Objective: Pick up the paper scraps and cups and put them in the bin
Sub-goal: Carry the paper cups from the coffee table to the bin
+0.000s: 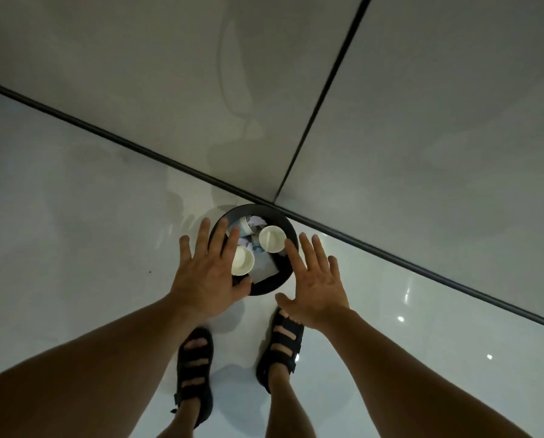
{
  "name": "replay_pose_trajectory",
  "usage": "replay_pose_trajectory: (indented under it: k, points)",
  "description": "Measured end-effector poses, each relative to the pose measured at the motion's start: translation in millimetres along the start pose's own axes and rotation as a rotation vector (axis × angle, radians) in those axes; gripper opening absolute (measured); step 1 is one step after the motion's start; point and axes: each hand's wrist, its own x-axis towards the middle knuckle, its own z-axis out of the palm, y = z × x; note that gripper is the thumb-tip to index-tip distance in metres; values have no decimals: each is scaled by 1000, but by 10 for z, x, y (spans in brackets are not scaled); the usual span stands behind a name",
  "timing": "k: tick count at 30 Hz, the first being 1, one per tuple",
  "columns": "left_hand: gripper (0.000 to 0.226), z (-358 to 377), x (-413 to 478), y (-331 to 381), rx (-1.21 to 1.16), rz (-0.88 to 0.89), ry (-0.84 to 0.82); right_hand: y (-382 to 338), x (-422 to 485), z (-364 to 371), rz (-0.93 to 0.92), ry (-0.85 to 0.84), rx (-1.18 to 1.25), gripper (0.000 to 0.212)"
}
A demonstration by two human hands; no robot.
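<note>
— Where are your hands?
— My left hand and right hand are spread flat with straight fingers. They hold nothing, one over each side of the bin.
— And the rubbish?
— Inside it. A cup sits by the far rim and a second cup by the near-left rim, both on paper scraps. The bin stands at the floor's edge, against the wall.
— Next?
— I'd lift clear of the rim, then scan for strays.

No legible text, label, brand or number on the bin, the cups or the paper scraps.
</note>
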Motion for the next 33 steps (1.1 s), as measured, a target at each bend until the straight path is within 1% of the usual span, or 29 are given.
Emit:
replay_pose_trajectory:
  k: [5,9,12,15,18,20,23,26,30,33]
  points:
    - [92,-745,-420,164,12,93,20,-275,-773,-478,113,9,36,97]
    - [87,-1410,-808,278,64,256,73,-584,-1537,-736,261,113,152,93]
    - [85,-1817,-1150,405,121,357,54,-821,-2146,-842,397,176,248,94]
    - [85,-2111,-1531,627,145,412,-4,-1009,-2792,-904,518,248,349,93]
    - [86,-2309,-1994,969,204,502,-53,-1100,-3596,-935,647,318,418,92]
    - [87,-2405,-2291,1292,265,601,-63,-1102,-4163,-905,745,352,453,91]
    - [88,-2503,-2802,1928,340,761,-62,-1128,-5018,-773,880,423,519,91]
    - [88,-2483,-3446,2628,405,932,-25,-1203,-5872,-463,1037,523,600,91]
    - [85,-2225,-4625,3493,488,1173,-7,-1456,-7118,203,1272,585,680,92]
    - [83,-1890,-5640,4017,489,1363,-7,-1730,-7998,703,1447,630,736,93]
